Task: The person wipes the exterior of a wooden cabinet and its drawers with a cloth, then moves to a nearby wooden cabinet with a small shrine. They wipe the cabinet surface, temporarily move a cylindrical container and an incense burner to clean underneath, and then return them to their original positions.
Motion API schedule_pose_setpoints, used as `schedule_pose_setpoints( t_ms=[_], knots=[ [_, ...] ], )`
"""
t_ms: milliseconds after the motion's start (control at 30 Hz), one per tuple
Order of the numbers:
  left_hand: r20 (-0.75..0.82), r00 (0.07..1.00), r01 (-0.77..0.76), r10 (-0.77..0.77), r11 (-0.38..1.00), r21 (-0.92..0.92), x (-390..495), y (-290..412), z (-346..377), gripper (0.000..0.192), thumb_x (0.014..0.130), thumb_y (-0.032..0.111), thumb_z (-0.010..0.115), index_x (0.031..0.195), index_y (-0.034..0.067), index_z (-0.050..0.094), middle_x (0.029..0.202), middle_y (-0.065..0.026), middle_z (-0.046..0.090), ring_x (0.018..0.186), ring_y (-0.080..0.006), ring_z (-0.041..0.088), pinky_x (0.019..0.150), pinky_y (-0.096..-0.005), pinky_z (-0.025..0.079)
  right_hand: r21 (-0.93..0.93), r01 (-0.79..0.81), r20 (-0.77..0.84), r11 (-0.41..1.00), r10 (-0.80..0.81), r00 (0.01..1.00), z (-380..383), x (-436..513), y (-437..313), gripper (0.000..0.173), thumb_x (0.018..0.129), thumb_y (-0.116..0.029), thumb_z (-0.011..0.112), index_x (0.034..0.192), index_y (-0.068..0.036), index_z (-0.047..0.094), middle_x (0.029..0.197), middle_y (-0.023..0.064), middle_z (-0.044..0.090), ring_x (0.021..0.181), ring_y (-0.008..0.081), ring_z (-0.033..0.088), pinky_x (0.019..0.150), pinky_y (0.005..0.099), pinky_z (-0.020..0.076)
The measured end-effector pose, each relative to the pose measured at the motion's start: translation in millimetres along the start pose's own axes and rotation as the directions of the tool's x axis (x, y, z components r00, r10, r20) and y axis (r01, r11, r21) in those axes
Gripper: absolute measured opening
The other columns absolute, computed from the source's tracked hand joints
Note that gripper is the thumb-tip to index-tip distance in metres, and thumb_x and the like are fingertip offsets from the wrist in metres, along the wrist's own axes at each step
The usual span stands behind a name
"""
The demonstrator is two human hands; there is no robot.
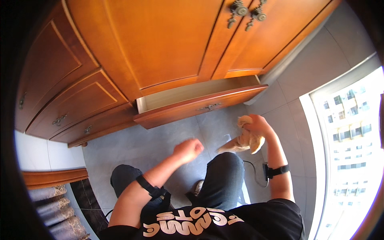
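My right hand [258,124] is closed around a crumpled tan cloth [244,138], held over the floor below the right end of a wooden drawer [201,105]. The cloth's lower part hangs down and spreads left beside my knee. My left hand [189,150] is curled in the air between my knees and the drawer, touching neither; nothing shows in it, though the inside of the fist is hidden. The drawer is pulled out from the base of the cabinet, and the part of its pale inside that shows holds nothing visible.
Orange-brown wooden cabinet doors [168,42] with ornate metal handles [238,10] rise above the drawer. Darker curved cabinet fronts [75,102] stand at left. A bright window [348,144] is at right, and a grey cable [256,174] runs near my right knee. Lace-edged fabric [60,210] lies lower left.
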State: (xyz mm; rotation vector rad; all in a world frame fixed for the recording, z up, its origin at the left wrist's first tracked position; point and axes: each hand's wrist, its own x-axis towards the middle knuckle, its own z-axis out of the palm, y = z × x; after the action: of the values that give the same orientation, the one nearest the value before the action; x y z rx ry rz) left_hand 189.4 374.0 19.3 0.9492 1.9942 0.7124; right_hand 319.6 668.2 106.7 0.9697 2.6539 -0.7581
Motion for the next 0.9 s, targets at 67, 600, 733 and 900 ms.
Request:
schedule_pose_setpoints(
  t_ms=[67, 600, 733, 900],
  knots=[
    [-0.231, 0.972, -0.072, 0.045, 0.992, -0.108, 16.0, -2.3, -22.6, 0.033, 0.095, 0.039, 0.057, 0.106, 0.008, 0.064, 0.1, -0.0105, 0.069, 0.095, -0.0201, 0.065, 0.082, -0.0347, 0.051, 0.636, 0.036, -0.078, 0.771, 0.017, 0.997, 0.8, -18.8, 35.5, 0.041, 0.076, -0.035, 0.072, 0.106, -0.008, 0.069, 0.091, 0.0142, 0.071, 0.088, 0.0285, 0.069, 0.077, 0.0367, 0.0542],
    [-0.627, 0.772, -0.284, 0.109, 0.94, -0.187, 101.4, -33.1, -80.2, 0.031, 0.101, 0.033, 0.049, 0.115, 0.007, 0.057, 0.112, -0.0161, 0.066, 0.11, -0.0302, 0.062, 0.092, -0.0383, 0.047, 0.607, -0.241, -0.129, 0.758, 0.393, 0.911, 24.9, -46.5, 83.8, 0.057, 0.089, -0.05, 0.063, 0.099, 0.006, 0.067, 0.089, 0.0152, 0.069, 0.084, 0.0214, 0.067, 0.074, 0.0336, 0.0522],
    [-0.651, 0.75, -0.28, 0.119, 0.948, -0.149, 103.1, -34.5, -81.0, 0.029, 0.1, 0.031, 0.05, 0.115, 0.008, 0.057, 0.111, -0.0165, 0.067, 0.109, -0.0308, 0.062, 0.092, -0.0389, 0.048, 0.949, -0.144, 0.025, 0.281, 0.387, 0.922, 42.0, -26.5, 93.4, 0.045, 0.095, -0.041, 0.057, 0.113, 0.001, 0.062, 0.104, 0.0121, 0.068, 0.09, 0.0221, 0.067, 0.079, 0.0338, 0.0549],
    [-0.658, 0.738, -0.28, 0.153, 0.956, -0.091, 78.8, -21.3, -97.5, 0.03, 0.102, 0.028, 0.047, 0.116, 0.003, 0.057, 0.111, -0.0172, 0.067, 0.108, -0.0282, 0.063, 0.093, -0.0365, 0.047, 0.918, -0.026, 0.137, -0.396, 0.254, 0.957, 68.9, 31.9, 102.1, 0.034, 0.091, -0.03, 0.058, 0.118, -0.009, 0.061, 0.11, 0.0083, 0.065, 0.105, 0.0265, 0.062, 0.094, 0.0427, 0.0496]
  ],
)
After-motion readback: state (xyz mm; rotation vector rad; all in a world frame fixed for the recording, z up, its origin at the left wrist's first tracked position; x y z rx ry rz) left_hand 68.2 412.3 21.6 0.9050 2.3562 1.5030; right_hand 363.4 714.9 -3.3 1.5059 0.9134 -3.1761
